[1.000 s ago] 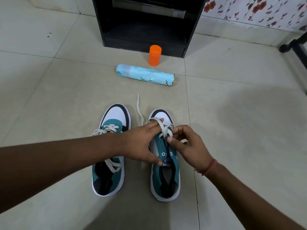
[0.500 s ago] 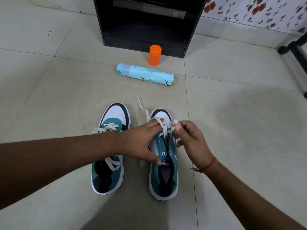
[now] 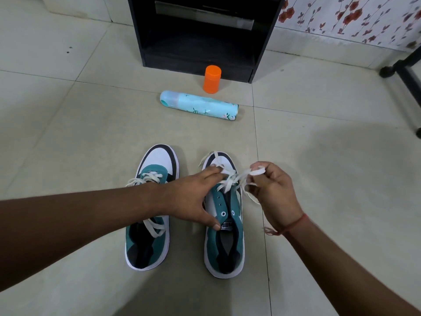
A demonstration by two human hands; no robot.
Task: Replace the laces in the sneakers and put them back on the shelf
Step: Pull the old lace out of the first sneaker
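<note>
We see two teal and white sneakers side by side on the floor point(image 3: 68, 137). The left sneaker point(image 3: 149, 215) is laced. Just right of it, on the right sneaker point(image 3: 224, 224), our left hand point(image 3: 193, 199) presses with spread fingers. Our right hand point(image 3: 271, 190) pinches its white lace point(image 3: 237, 179). Beyond the right sneaker lie a blue spray can point(image 3: 200, 106), an orange cap point(image 3: 212, 79) and the black shelf point(image 3: 200, 33).

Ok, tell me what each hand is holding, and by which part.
The right hand pinches the white lace near its free end. The left hand holds nothing; it presses on the right sneaker.
</note>
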